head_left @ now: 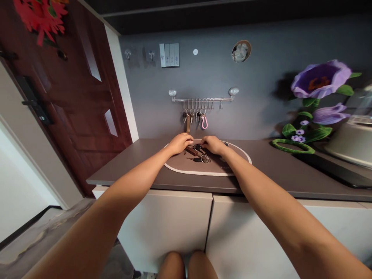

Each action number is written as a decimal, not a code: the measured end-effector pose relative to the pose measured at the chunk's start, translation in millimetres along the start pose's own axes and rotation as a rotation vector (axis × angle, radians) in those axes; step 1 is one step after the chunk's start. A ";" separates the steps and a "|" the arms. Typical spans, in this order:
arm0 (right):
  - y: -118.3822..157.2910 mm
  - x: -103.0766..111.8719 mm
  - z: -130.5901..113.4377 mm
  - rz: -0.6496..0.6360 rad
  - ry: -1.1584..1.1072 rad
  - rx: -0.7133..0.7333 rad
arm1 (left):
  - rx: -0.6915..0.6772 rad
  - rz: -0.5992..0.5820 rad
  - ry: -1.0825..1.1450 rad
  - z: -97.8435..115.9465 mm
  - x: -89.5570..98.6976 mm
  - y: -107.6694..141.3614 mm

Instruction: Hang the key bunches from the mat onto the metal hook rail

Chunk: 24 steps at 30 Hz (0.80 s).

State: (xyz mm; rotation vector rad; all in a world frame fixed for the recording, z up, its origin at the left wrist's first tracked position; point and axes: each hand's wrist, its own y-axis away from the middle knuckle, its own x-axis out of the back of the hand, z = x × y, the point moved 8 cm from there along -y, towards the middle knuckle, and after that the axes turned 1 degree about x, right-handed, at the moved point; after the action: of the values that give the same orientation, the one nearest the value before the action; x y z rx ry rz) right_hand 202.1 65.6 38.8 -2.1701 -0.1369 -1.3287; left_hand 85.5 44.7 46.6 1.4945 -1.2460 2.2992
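Observation:
Both hands are over a brown mat (186, 169) with a pale rim on the counter. My left hand (179, 143) is at the left, its fingers bent together; what they hold, if anything, is too small to make out. My right hand (213, 145) pinches at a black-headed key (198, 147) between the two hands. Just below the fingers lie a dark brown key fob (191, 151) and a metal key ring (205, 158) with keys. Some of the small pieces are partly hidden by my fingers.
Above the mat, a clear hook rail (203, 100) on the wall carries several keys and a pink loop (205, 123). Purple fabric flowers (321, 81) stand at the right, beside a black flat object (328, 170). A red-brown door (75, 116) is at the left.

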 end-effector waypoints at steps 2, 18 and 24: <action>-1.2 0.7 -0.3 0.000 0.015 -0.003 | 0.000 0.002 0.002 -0.3 -0.1 -0.3; 0.1 25.8 -7.6 0.178 -0.209 -0.030 | 0.041 0.093 0.003 -0.2 12.9 0.1; -2.2 28.2 -2.1 0.259 -0.542 -0.069 | 0.042 0.192 0.028 2.6 22.6 0.3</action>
State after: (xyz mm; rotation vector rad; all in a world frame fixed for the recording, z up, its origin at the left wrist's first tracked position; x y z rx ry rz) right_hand 213.6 60.4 64.2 -2.4592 -0.0168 -0.5913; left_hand 75.8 35.8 65.1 1.4062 -1.3988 2.4704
